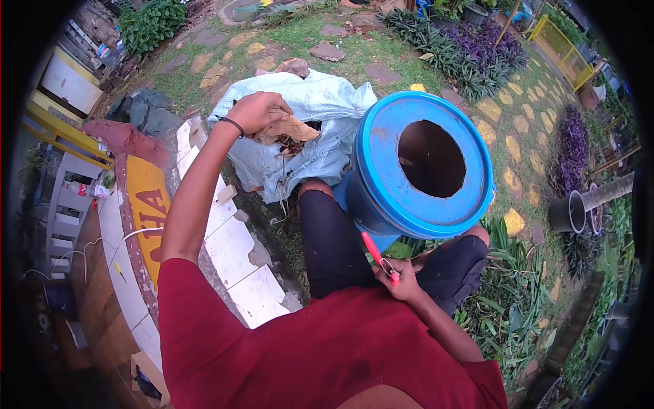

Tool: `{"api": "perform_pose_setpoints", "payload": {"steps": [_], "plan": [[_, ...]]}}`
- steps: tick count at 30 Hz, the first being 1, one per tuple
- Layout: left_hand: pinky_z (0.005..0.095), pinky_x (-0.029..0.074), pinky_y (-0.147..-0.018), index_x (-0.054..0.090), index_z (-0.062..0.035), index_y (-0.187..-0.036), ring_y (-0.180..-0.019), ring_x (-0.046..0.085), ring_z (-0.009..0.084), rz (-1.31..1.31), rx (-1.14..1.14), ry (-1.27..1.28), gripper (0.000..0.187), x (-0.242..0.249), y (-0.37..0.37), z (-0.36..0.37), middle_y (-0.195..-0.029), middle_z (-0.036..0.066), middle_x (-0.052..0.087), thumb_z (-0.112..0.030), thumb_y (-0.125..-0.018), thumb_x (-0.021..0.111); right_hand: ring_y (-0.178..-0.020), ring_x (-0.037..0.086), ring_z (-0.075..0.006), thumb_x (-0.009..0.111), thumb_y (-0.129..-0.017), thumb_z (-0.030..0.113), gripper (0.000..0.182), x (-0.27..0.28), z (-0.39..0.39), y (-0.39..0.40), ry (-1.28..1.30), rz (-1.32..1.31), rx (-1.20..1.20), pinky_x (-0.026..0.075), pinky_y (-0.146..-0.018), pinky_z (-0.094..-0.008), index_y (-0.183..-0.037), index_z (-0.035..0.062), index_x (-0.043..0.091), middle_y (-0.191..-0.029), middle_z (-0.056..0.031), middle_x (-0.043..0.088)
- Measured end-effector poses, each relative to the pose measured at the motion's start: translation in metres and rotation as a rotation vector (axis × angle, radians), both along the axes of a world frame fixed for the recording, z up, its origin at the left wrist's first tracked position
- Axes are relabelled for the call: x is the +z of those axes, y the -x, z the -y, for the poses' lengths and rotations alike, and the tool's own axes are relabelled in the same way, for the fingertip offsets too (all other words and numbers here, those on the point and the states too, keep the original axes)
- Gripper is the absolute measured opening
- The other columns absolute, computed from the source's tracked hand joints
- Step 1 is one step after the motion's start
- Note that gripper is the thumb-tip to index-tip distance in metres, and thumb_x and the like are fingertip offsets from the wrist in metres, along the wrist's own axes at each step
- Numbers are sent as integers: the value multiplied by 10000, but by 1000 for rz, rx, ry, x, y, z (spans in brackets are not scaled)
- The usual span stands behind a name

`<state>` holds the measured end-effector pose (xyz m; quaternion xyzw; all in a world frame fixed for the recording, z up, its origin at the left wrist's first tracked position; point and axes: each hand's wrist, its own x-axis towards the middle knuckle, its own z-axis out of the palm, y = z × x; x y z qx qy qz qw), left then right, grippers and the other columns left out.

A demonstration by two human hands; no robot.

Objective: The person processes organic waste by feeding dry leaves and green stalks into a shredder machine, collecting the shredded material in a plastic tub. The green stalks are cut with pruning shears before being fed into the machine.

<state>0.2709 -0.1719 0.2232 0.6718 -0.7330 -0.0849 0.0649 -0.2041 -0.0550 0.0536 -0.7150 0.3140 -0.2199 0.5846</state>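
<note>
Over the open mouth of a pale woven sack (pixel 334 95), my left hand (pixel 257 110) is closed on a large, brown dry leaf (pixel 294 128). More dry plant bits show inside the sack below it. My right hand (pixel 403 279), near my knee, is wrapped round red-handled pruning shears (pixel 372 248). A blue plastic bucket (pixel 371 198) stands between the sack and my right leg. Its blue lid (pixel 378 146) has a large round hole cut in it, and the inside looks dark.
A low white-tiled ledge (pixel 235 255) runs along my left side. Cut green leaves (pixel 501 324) lie to the right. Stepping stones (pixel 514 221) cross the grass, past purple plants (pixel 477 48). A black pot (pixel 567 213) lies tipped at the right.
</note>
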Motion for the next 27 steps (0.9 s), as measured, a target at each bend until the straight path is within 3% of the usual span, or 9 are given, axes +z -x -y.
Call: {"api": "perform_pose_setpoints", "payload": {"steps": [5, 9, 11, 13, 15, 17, 22, 25, 27], "plan": [[437, 524, -824, 717, -118, -1016, -955, 667, 336, 158, -74, -132, 170, -30, 1, -4, -1012, 119, 709, -204, -878, 670, -572, 428, -67, 697, -912, 124, 235, 3, -5, -5, 31, 16, 25, 369, -534, -286, -729, 32, 583, -593, 9, 480], [470, 524, -840, 689, -77, -1039, -986, 661, 372, 292, -27, -221, 207, -75, -3, -14, -1005, 171, 700, -194, -875, 643, -588, 440, -63, 685, -912, 109, 240, 5, -10, 11, 27, 46, 20, 381, -550, -285, -718, 26, 570, -623, 4, 508], [476, 525, -842, 683, -73, -1037, -982, 661, 377, 339, -6, -219, 211, -95, -6, -16, -1003, 180, 699, -195, -871, 636, -565, 491, -102, 715, -895, 188, 260, 10, -11, 15, -40, 140, -99, 422, -559, -309, -745, 4, 609, -593, -60, 516], [469, 530, -847, 698, -96, -1050, -982, 666, 366, 326, 18, -158, 218, -83, -10, -14, -1016, 170, 703, -204, -867, 650, -579, 494, -88, 702, -899, 174, 251, 10, -9, 18, -40, 110, -111, 422, -564, -300, -747, -2, 607, -601, -48, 517], [449, 533, -858, 712, -107, -1058, -985, 672, 351, 146, 200, -14, 222, -61, -18, -15, -1039, 154, 708, -216, -870, 664, -572, 498, -88, 696, -902, 176, 257, 9, -10, 26, 2, 33, -63, 417, -561, -295, -739, -1, 607, -598, -51, 527], [434, 533, -871, 724, -105, -1053, -990, 675, 338, 100, 260, -48, 221, -27, -27, -20, -1062, 135, 712, -230, -880, 669, -555, 475, -92, 699, -899, 169, 258, 18, -12, 32, 4, 77, -72, 404, -549, -297, -726, 5, 603, -581, -58, 508], [433, 532, -860, 727, -92, -1042, -994, 672, 338, 188, 129, 63, 212, 33, -6, -27, -1062, 130, 712, -233, -900, 655, -530, 428, -103, 724, -883, 172, 269, -3, -7, 30, -6, 130, -129, 396, -534, -311, -707, 21, 589, -569, -67, 479], [435, 529, -852, 725, -87, -1047, -997, 670, 347, 133, 129, 63, 215, 15, 14, -25, -1049, 132, 716, -226, -903, 647, -529, 425, -112, 732, -884, 185, 280, -6, -8, 20, 14, 82, -72, 395, -534, -318, -714, 15, 589, -564, -69, 472], [439, 528, -853, 726, -84, -1044, -990, 673, 351, 69, 152, 36, 214, -34, 26, -24, -1031, 152, 717, -221, -896, 653, -534, 426, -130, 726, -896, 216, 311, 1, -10, 13, 1, 101, -32, 396, -537, -325, -720, 6, 580, -575, -78, 475]]}}
